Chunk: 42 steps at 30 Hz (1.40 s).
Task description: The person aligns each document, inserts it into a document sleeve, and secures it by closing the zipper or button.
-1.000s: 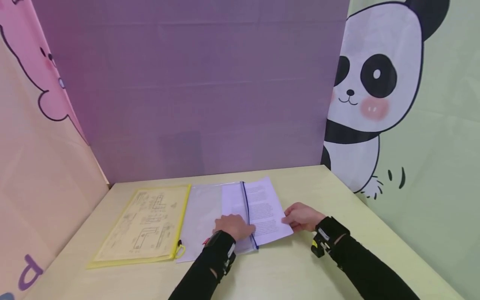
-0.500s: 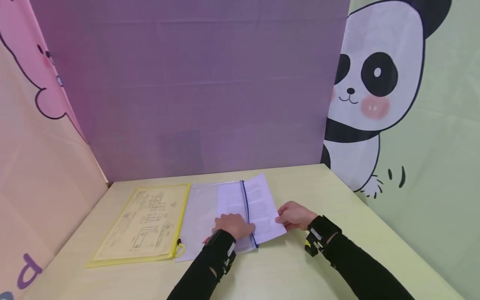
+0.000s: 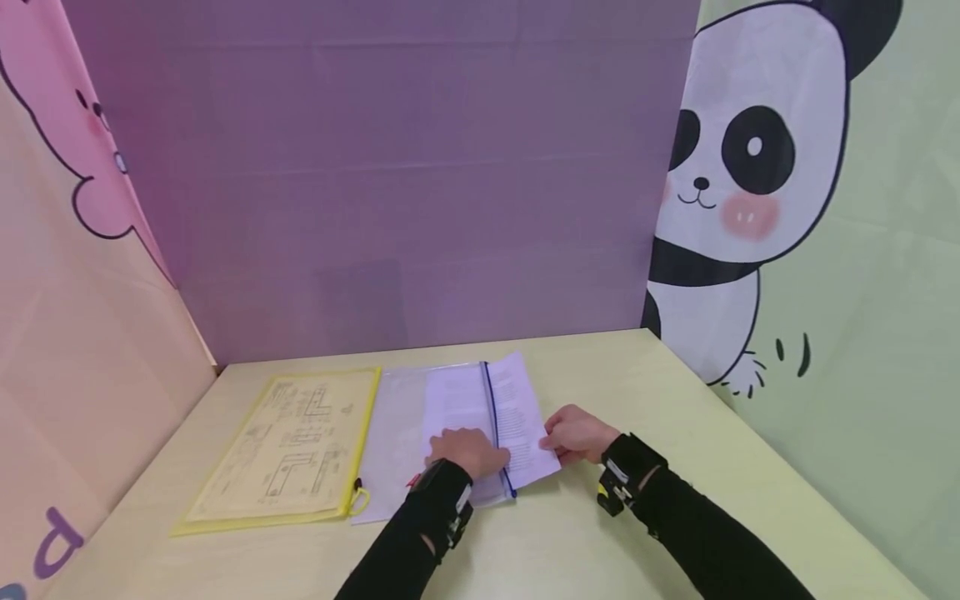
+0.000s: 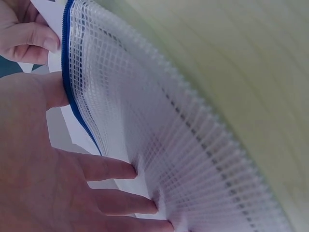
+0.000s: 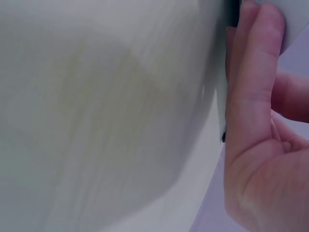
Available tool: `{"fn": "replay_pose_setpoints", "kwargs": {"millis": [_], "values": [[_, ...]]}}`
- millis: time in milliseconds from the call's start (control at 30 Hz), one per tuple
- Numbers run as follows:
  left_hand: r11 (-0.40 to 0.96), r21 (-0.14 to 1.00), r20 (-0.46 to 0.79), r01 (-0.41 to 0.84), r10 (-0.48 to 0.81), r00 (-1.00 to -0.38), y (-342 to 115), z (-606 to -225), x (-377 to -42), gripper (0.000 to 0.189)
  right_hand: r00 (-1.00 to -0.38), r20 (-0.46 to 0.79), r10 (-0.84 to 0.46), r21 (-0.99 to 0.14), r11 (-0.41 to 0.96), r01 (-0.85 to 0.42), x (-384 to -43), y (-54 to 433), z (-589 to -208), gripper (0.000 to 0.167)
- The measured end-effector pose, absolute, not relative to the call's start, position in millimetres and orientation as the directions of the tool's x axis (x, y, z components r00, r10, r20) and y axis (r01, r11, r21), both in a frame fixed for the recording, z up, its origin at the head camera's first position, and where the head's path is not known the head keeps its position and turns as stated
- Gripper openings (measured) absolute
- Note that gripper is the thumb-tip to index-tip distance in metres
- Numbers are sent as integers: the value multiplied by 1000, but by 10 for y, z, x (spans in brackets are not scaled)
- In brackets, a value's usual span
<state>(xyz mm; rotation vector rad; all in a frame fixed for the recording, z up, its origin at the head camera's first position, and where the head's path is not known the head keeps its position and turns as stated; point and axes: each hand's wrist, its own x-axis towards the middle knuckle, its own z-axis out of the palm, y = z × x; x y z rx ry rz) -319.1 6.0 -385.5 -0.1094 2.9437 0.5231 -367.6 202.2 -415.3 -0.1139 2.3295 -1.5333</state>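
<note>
A clear mesh zip pouch [image 3: 401, 421] with a blue zip edge [image 3: 491, 408] lies in the middle of the table. White printed paper [image 3: 517, 417] lies partly inside it and sticks out to the right past the zip. My right hand [image 3: 576, 433] pinches the paper's near right corner. On top of the pouch rests my left hand [image 3: 467, 452]. In the left wrist view its fairly straight fingers [image 4: 120, 200] press dents into the mesh, and its thumb meets the blue zip edge. The right wrist view shows the right hand's fingers [image 5: 253, 77] along the paper; their tips are partly hidden.
A yellow-edged zip pouch [image 3: 277, 450] with a sheet of line drawings lies left of the clear one, with its yellow pull loop [image 3: 361, 500] between them. A purple backdrop [image 3: 412, 208] stands behind the pale wooden table [image 3: 525, 550].
My right hand has moved left with the paper, and more of the sheet lies inside the clear pouch. The left hand has stayed in place on the pouch.
</note>
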Motion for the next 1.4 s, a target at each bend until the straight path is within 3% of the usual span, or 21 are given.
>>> {"fn": "replay_pose_setpoints", "kwargs": {"millis": [433,1400], "values": [[934,340,-162,-110,-57,-985,64,-3896,-3228,55,-917,-322,-235,-890,404,210,-3710,2088,-4108,10],[920,374,-168,-118,-57,-984,65,-3902,-3236,59,-943,-248,-223,-895,424,135,-3765,1874,-4179,5]]}}
